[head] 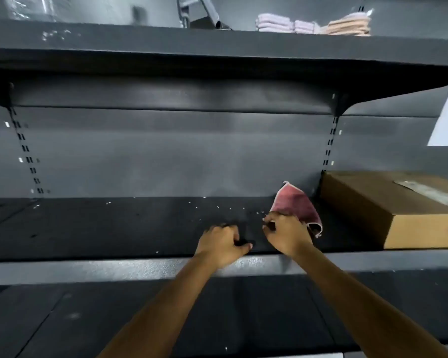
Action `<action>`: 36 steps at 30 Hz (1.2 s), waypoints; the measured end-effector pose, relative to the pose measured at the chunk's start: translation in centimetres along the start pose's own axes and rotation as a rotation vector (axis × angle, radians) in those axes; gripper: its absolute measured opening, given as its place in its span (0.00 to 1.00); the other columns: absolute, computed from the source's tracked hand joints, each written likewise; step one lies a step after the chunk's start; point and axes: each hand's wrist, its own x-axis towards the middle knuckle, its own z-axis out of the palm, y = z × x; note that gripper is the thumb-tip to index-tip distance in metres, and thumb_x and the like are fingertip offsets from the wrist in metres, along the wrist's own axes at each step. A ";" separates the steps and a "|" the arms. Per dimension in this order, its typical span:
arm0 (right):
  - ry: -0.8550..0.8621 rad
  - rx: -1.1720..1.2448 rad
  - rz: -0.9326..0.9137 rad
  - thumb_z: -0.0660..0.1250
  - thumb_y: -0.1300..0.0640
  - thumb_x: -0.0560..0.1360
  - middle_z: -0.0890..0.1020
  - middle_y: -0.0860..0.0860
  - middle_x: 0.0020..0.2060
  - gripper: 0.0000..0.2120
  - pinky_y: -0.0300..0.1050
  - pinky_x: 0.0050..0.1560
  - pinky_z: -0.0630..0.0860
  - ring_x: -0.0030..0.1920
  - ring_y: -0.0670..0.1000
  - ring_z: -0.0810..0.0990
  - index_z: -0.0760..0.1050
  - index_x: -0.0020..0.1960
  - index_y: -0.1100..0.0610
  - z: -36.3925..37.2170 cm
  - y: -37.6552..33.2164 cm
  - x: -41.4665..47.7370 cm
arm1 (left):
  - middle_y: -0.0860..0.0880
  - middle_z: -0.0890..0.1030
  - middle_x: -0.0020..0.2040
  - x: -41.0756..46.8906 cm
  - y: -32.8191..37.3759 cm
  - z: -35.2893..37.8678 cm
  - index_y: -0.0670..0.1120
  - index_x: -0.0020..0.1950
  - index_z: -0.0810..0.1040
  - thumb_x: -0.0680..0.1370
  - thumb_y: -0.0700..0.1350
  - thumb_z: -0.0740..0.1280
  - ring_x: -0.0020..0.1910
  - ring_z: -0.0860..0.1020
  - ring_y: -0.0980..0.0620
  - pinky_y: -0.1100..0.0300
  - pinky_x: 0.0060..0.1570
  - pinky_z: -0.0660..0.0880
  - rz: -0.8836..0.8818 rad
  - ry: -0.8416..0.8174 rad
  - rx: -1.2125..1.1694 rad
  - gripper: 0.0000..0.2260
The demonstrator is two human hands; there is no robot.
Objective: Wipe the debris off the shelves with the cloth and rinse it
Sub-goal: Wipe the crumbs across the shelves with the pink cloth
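Your R hand grips cloth; L hand curled, nothing in it (cupped?). Sweep fast and debris scatters off shelf past it.

cloth: red, crumpled, lifted | debris: white specks scattered | shelf: dark

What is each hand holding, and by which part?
The right hand holds the red cloth by its lower edge, and the rest of the cloth sticks up loose. The left hand is curled on the shelf, with nothing visible in its grip.
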 end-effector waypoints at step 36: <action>-0.323 -0.190 0.135 0.54 0.45 0.78 0.58 0.57 0.74 0.29 0.56 0.74 0.53 0.74 0.60 0.56 0.51 0.74 0.55 -0.3 14.3 9.0 | 0.47 0.74 0.46 -3.9 0.8 7.9 0.49 0.49 0.70 0.71 0.52 0.60 0.41 0.68 0.46 0.52 0.46 0.64 0.162 0.710 0.149 0.10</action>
